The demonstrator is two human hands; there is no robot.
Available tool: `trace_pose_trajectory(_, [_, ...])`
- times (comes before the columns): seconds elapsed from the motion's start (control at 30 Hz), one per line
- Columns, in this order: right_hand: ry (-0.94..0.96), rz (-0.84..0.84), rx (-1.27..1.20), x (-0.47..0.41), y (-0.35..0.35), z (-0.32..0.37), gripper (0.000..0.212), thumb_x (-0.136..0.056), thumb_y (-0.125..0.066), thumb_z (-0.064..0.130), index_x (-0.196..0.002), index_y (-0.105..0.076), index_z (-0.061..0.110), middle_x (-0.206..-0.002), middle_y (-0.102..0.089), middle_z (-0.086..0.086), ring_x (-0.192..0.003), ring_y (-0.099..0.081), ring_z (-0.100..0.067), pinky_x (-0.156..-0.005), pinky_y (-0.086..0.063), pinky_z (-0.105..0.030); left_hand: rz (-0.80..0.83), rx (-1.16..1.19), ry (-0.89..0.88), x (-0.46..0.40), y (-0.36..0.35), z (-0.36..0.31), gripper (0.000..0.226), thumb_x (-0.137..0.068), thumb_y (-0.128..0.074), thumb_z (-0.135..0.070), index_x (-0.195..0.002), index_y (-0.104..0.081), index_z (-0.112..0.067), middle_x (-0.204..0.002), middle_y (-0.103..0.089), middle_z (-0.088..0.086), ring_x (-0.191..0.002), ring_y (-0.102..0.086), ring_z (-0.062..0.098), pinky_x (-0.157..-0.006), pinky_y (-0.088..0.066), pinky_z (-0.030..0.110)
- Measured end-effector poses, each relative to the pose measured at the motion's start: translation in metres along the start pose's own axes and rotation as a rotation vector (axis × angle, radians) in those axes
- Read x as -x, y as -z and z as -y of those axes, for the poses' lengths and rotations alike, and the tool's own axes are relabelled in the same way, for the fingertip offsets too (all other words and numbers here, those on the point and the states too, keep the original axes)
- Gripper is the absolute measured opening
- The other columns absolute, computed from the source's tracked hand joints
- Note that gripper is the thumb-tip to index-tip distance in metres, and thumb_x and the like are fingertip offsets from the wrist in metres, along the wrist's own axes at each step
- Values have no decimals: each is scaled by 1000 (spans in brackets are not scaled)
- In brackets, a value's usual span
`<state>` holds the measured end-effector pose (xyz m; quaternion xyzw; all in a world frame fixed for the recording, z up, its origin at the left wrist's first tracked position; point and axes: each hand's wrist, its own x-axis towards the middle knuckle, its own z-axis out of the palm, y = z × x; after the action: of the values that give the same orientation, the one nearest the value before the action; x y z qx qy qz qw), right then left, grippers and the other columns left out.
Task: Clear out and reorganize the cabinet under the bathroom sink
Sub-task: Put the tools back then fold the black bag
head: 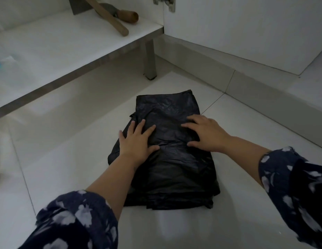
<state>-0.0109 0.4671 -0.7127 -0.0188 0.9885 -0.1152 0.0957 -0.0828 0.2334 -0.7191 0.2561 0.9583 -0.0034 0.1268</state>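
We press our left hand (136, 141) and right hand (207, 134), fingers spread flat and gripping nothing, onto the folded black plastic bag (167, 159) lying on the glossy white tiled floor (75, 159) before the open cabinet shelf (66, 38).

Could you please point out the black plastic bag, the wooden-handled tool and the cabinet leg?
black plastic bag (174, 169), head view, bare middle of the folded bag.
wooden-handled tool (128, 16), head view, its rounded handle.
cabinet leg (150, 58), head view, mid-shaft.

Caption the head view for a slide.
Both hands, left and right, press flat on a folded black plastic bag on the floor.
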Motion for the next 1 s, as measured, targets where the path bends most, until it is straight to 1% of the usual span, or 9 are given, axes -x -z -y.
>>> trace_pose_trajectory(0.1, [-37,159,31,-8,-11,-7,96,-77,-59,66,-151,-7,36,-161,9,3,-148,11,-17,-118,3,-50,117,165,21,-7,-5,11,92,-73,-51,-76,-147,-3,-50,-159,13,-9,-147,7,31,-115,-11,61])
trace_pose_trajectory(0.2, [-60,281,8,-7,-30,-13,100,-76,-57,70,-150,2,39,-160,16,3,-147,15,-17,-115,6,-56,204,280,8,-7,-21,13,98,-72,-62,-69,-148,-3,-49,-160,10,-8,-148,6,30,-116,-10,60])
trace_pose_trajectory(0.37, [-27,157,-10,-8,-33,-20,100,-72,-55,74,-150,-2,41,-160,12,6,-147,15,-16,-115,11,-54,-55,153,48,-2,-33,21,91,-73,-52,-76,-147,-5,-49,-161,3,-6,-147,-5,29,-117,-14,53])
trace_pose_trajectory(0.47, [-15,169,6,-12,-32,-25,103,-70,-53,76,-150,2,41,-159,17,5,-146,17,-16,-116,10,-54,-16,107,58,-1,-34,28,89,-73,-47,-79,-146,-3,-53,-161,2,-4,-146,-6,31,-115,-16,51])
trace_pose_trajectory(0.6, [-27,231,-7,-19,-33,-24,104,-68,-54,78,-150,-1,40,-160,11,5,-147,11,-15,-116,9,-55,29,153,43,-11,-28,32,94,-68,-56,-76,-147,-12,-51,-158,-17,-3,-141,-19,29,-110,-30,47])
trace_pose_trajectory(0.77, [0,117,-49,-25,-17,-28,114,-65,-60,75,-152,-5,29,-161,5,3,-148,8,-13,-117,10,-44,-133,48,-114,-21,-13,38,103,-57,-62,-79,-146,-19,-49,-159,4,0,-143,0,32,-114,-18,54])
trace_pose_trajectory(0.83, [13,176,-40,-25,-20,-28,117,-65,-63,73,-153,-4,24,-161,5,2,-148,7,-12,-118,8,-40,-59,-29,-266,-32,-10,38,107,-58,-60,-79,-148,-16,-44,-161,3,-5,-147,6,26,-118,-7,54])
trace_pose_trajectory(0.9, [8,226,-42,-23,-26,-28,118,-65,-64,72,-153,-2,22,-161,9,1,-147,8,-12,-119,7,-39,95,-58,-326,-43,-13,39,113,-59,-61,-78,-151,-9,-37,-160,-2,-11,-148,3,17,-119,-3,46])
trace_pose_trajectory(1.0, [2,220,-60,-22,-30,-28,119,-65,-65,71,-153,-2,22,-160,10,2,-147,9,-12,-120,7,-39,154,26,-321,-52,-18,43,116,-56,-66,-76,-151,-15,-33,-160,-12,-11,-147,-12,16,-120,-14,37])
